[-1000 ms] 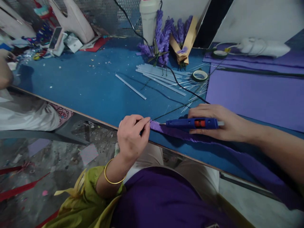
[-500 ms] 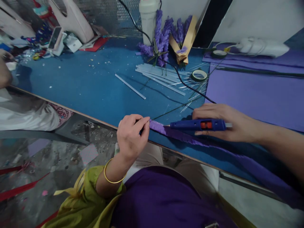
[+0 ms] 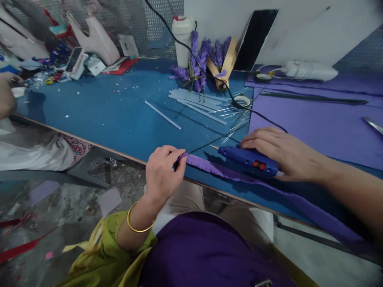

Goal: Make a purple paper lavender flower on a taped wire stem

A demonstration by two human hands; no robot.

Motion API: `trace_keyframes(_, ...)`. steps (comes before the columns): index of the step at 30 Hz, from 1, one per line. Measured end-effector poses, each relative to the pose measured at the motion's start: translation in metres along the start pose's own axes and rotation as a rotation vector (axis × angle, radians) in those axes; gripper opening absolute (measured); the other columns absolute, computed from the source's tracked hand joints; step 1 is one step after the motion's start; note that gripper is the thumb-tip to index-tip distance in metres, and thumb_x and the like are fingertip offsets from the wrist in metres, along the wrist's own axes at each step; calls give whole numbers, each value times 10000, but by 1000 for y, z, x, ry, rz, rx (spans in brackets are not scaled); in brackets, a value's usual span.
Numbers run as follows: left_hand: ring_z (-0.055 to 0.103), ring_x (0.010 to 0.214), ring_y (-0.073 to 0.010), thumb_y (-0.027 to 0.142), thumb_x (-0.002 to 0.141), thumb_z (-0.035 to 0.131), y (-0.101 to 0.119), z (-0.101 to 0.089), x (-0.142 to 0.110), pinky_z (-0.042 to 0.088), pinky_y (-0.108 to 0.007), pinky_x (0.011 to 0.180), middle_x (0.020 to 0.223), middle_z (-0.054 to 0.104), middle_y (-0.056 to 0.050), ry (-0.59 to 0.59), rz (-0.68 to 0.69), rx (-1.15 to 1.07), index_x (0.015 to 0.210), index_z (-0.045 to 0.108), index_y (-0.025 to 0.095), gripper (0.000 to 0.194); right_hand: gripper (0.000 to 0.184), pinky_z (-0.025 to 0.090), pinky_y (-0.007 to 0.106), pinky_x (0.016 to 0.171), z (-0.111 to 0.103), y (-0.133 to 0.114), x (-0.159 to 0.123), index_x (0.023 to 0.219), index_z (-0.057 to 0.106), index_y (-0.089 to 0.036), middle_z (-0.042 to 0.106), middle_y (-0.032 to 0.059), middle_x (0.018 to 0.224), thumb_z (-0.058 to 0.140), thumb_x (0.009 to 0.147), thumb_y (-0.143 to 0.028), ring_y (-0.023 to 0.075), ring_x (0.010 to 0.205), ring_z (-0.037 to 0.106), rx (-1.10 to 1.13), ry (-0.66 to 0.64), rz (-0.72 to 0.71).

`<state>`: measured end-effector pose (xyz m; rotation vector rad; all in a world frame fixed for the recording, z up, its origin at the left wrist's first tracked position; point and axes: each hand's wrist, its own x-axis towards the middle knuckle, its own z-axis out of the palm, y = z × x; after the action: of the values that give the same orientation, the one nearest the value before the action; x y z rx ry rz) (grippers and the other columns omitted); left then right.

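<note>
My left hand (image 3: 164, 171) pinches the end of a long purple crepe paper strip (image 3: 209, 165) between thumb and fingers at the table's front edge. A thin green stem (image 3: 215, 139) runs from those fingertips toward the back right. From the pinch, the strip stretches right along the edge and past my right forearm. My right hand (image 3: 272, 151) is wrapped round a blue hot glue gun (image 3: 249, 159) that lies on its side in the grip. Its metal nozzle points left, a little above the strip and apart from it. The fingers behind the gun are partly hidden.
Clear glue sticks (image 3: 197, 103), a tape roll (image 3: 241, 101) and thin wires lie behind my hands. Purple flowers (image 3: 199, 59) stand by a white cup (image 3: 182, 40). A black cord (image 3: 209, 75) crosses the table. Purple sheets (image 3: 299, 123) lie right. Another person's arm (image 3: 6, 97) is far left.
The glue gun's nozzle has lifted off the strip, and the gun has tilted so its rear sits lower. My left hand keeps its pinch. The whole view has shifted slightly.
</note>
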<state>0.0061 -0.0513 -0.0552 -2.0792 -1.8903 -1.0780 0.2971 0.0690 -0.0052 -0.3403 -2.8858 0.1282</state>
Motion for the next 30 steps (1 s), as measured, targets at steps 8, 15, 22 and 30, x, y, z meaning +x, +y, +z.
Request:
trace_keyframes(8,627,871,-201,189,866,602,2,-10,5,482,-340,819,891,703,-56,-106,-39,-64,872,707,190,105,528,446,490,954,12,-1,3,1270,459,-156,534,197,1276,470,755,-39,334,1202,518,-179,38,208)
trace_keyframes(15,681,803,-154,285,862,611,-15,-49,-4,513,-252,816,888,754,20,-170,-269,-161,928,732,239,146,430,484,430,898,16,12,11,1193,537,-149,561,179,1197,478,778,-54,305,1103,564,-170,235,397)
trace_keyframes(22,710,788,-187,469,799,671,-43,-105,-7,548,-269,802,886,769,32,-192,-250,-92,921,756,299,226,376,481,396,875,18,14,22,1132,599,-110,595,175,1121,538,764,-69,297,1031,587,-59,80,480)
trace_keyframes(30,697,774,-144,325,838,672,-19,-149,30,539,-212,757,897,753,33,-315,170,-199,908,724,295,92,601,424,450,980,-6,-6,32,1354,545,-112,621,172,1301,494,772,32,310,1170,577,-148,-8,466)
